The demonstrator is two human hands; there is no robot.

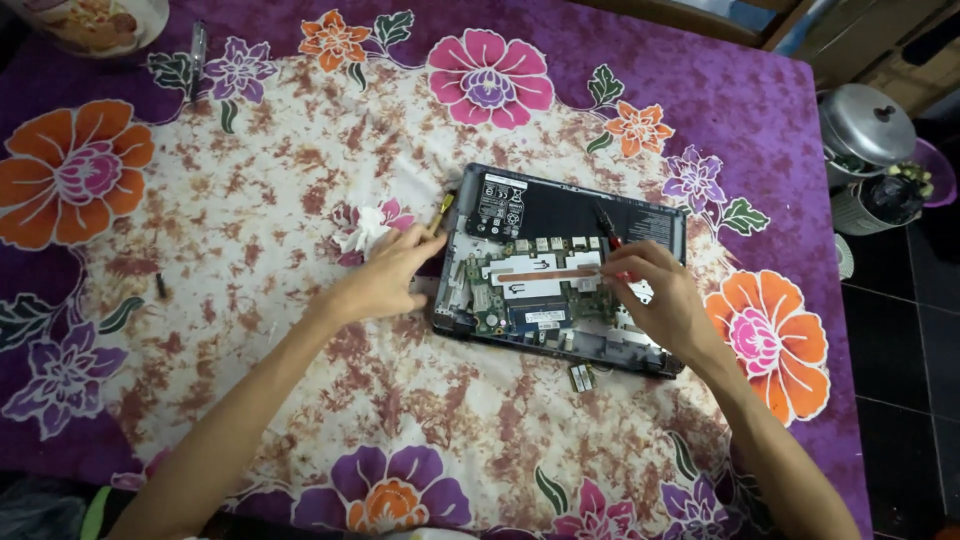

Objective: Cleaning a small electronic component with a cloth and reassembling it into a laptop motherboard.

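Note:
An opened laptop (560,215) lies bottom-up on the flowered cloth, its circuit board and black battery exposed. My left hand (385,278) rests on the cloth against the laptop's left edge, fingers curled, next to a small yellow-handled tool (444,205). My right hand (665,300) is over the board's right part and pinches a thin red-and-black screwdriver (607,226) whose tip points at the board. A crumpled white tissue (362,232) lies just left of my left hand.
A small green circuit card (581,377) lies on the cloth below the laptop. A dark screw or bit (160,286) sits far left. A bowl (90,22) stands at the top left corner. A metal pot (866,125) stands on the floor beyond the table's right edge.

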